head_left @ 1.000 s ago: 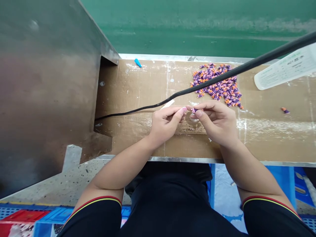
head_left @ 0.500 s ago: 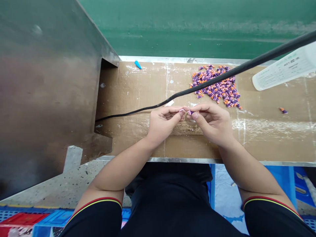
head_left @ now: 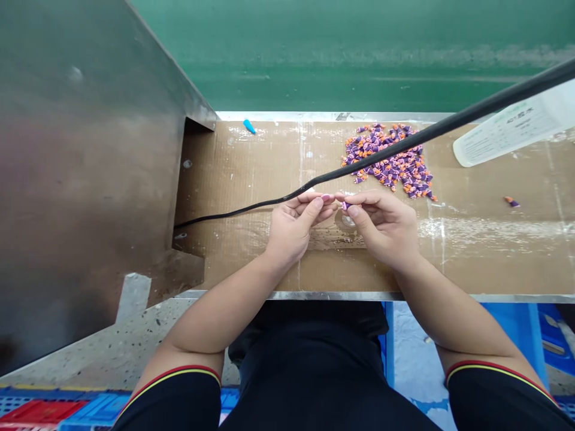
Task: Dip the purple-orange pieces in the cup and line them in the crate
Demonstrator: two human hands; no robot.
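Note:
My left hand pinches a small flat pink piece between thumb and fingers. Close beside it, my right hand grips a small purple and pink figurine by its purple end, the pink side facing left. The fingertips of both hands almost meet over the cardboard-covered bench. Under the right fingers shows a small round clear item, partly hidden. Beyond the hands lies a pile of small purple, pink and orange figurines.
A black cable crosses above the bench in front of the hands. At the right lie a translucent bottle and one loose figurine. A blue cap is at the back left. A metal housing stands at left.
The left thumb has drawn back and the pink piece has turned, showing more of its flat face. The right hand keeps its grip on the figurine. The whole view has shifted slightly.

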